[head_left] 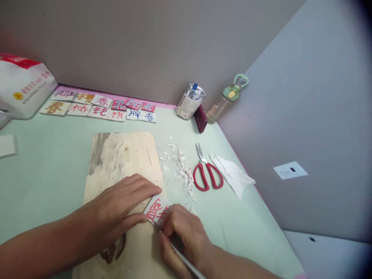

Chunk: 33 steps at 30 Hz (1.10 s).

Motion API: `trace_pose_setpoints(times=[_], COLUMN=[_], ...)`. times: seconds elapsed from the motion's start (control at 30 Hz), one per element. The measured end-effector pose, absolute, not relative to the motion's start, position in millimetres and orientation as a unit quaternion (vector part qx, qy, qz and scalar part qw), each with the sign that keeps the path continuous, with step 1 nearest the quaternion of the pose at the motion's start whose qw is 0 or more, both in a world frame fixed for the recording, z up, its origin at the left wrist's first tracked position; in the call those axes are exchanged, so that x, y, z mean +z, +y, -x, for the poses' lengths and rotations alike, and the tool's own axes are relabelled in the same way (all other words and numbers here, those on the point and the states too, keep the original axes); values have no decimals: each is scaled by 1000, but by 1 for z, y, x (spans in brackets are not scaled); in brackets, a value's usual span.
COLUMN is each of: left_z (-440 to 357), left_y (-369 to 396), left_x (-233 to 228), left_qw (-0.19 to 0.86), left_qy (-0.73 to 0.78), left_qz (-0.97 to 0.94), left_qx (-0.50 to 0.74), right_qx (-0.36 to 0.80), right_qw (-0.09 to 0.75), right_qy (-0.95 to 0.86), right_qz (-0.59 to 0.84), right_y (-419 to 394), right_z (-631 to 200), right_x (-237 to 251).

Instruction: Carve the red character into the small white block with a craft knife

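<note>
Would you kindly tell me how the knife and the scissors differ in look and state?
The knife is held in the right hand, while the scissors lie on the table with no hand on them.
The knife has a slim, greyish handle; the scissors have two red loops.
The knife shows a single blade, the scissors a pair.
Both have grey, metallic-looking blades.

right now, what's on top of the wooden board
On the board, at its right edge, the left hand pinches a red-marked tile. The right hand holds a metal tool near it. Whatever the hands and left forearm cover can't be seen.
</note>
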State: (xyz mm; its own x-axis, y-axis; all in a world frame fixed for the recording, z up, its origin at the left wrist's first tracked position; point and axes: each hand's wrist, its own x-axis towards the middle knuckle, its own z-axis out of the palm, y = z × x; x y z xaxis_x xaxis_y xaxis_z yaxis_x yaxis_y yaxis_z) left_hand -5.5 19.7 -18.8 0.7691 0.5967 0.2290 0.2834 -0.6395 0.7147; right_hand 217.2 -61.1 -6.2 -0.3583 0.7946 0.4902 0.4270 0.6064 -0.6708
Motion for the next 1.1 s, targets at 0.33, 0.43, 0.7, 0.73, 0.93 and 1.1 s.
trace_pose_setpoints(times=[0.33,0.43,0.7,0.73,0.93,1.1], left_z=[4,4,6,6,7,8], left_y=[20,21,21,21,20,23], left_x=[-16,-15,-18,-18,-21,-19], left_qw=[341,341,346,347,347,341], left_qy=[243,234,228,229,228,222], left_qz=[-878,-881,-882,-882,-883,-886], left_qx=[234,230,223,224,218,223], right_qx=[107,83,66,64,46,57], right_qw=[350,304,237,237,233,213], right_qy=[-869,-896,-927,-930,-943,-954], right_qz=[333,312,282,274,231,203], right_y=[-61,-60,-59,-59,-61,-66], right_z=[-220,-225,-233,-233,-235,-236], right_x=[-3,-2,-5,-5,-13,-16])
